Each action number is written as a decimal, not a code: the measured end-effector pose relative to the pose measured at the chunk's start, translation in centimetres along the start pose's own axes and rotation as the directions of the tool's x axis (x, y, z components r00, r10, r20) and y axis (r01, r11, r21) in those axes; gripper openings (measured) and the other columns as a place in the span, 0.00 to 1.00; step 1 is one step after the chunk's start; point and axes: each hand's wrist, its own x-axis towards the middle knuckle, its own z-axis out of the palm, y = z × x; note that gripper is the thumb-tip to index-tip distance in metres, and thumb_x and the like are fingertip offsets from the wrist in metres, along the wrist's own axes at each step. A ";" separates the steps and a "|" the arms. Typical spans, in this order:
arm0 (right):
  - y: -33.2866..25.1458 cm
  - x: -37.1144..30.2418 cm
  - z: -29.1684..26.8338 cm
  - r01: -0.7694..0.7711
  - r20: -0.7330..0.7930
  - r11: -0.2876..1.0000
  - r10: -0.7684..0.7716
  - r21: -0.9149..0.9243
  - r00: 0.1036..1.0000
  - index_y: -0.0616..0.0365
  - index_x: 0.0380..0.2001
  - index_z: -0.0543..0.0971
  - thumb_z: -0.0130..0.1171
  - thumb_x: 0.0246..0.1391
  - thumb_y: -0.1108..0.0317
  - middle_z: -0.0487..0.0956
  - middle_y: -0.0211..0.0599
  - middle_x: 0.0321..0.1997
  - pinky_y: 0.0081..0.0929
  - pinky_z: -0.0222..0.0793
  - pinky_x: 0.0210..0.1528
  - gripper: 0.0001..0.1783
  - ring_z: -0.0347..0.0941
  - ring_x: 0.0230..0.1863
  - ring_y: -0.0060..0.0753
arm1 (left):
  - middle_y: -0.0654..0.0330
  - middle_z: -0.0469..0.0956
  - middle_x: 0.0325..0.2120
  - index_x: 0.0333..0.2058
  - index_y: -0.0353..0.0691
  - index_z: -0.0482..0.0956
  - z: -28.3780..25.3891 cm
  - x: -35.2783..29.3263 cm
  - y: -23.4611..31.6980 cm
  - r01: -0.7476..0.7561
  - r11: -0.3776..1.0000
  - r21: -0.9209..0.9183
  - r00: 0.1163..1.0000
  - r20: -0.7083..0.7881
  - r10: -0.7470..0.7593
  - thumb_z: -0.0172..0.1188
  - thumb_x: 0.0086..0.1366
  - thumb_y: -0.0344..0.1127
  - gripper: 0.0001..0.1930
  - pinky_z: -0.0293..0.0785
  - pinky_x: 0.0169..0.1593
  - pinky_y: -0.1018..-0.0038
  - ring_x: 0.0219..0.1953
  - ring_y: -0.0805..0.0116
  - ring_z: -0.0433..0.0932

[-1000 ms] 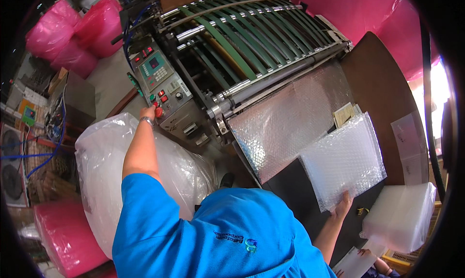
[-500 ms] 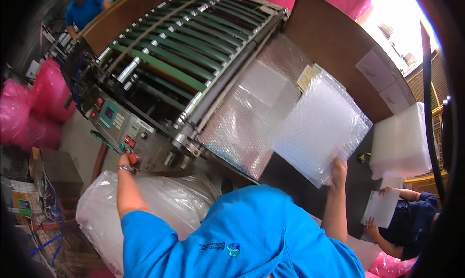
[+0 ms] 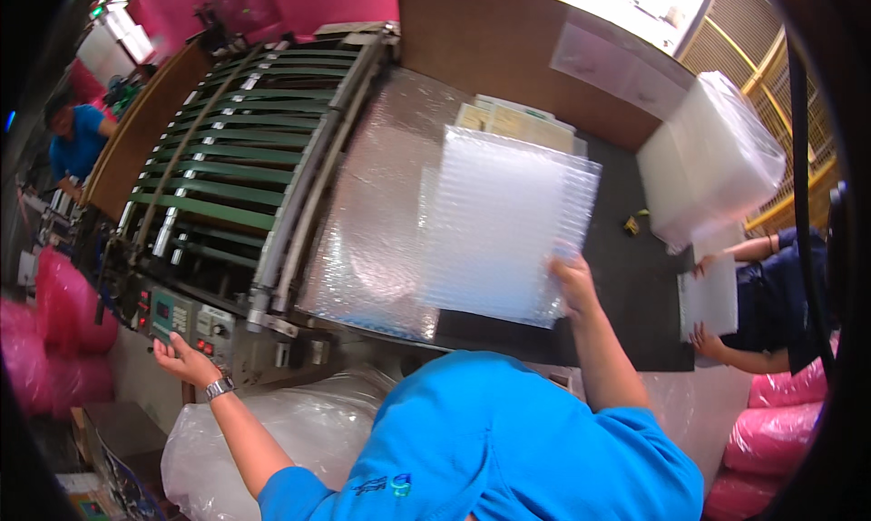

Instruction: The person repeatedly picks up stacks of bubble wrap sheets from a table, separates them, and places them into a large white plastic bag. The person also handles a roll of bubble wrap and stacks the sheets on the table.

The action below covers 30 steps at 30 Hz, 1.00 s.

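My right hand (image 3: 575,287) grips the lower right edge of a small stack of clear bubble-wrap sheets (image 3: 504,226). The stack lies tilted over a larger bubble-wrap sheet (image 3: 381,204) on the dark table. At the left, my left hand (image 3: 188,361) hangs in front of the machine's control panel (image 3: 177,321), palm partly up and fingers spread, with nothing in it. Red buttons (image 3: 206,348) sit on the panel just right of that hand. Behind the panel stands the machine's bed of green belts (image 3: 236,172) and metal rollers.
Papers (image 3: 526,126) lie beyond the stack. A wrapped white block of sheets (image 3: 708,154) and a yellow-black tape measure (image 3: 632,223) are to the right. Another person's hands (image 3: 708,340) hold white sheets there. A large plastic bag (image 3: 263,439) bulges below the machine.
My left hand has come off the panel's red button and opened. The view has turned right. My right hand still holds the bubble-wrap stack, now more squarely over the larger sheet.
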 end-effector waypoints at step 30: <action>5.8 1.6 -0.2 -0.406 0.451 0.910 0.399 -0.085 0.799 0.61 0.37 0.67 0.48 0.49 0.70 0.70 0.33 0.31 0.24 0.65 0.29 0.11 0.67 0.31 0.26 | 0.57 0.65 0.42 0.48 0.38 0.63 -10.5 -23.8 16.8 0.281 0.933 -0.224 0.869 0.472 -0.148 0.57 0.53 0.35 0.23 0.64 0.43 0.76 0.41 0.69 0.66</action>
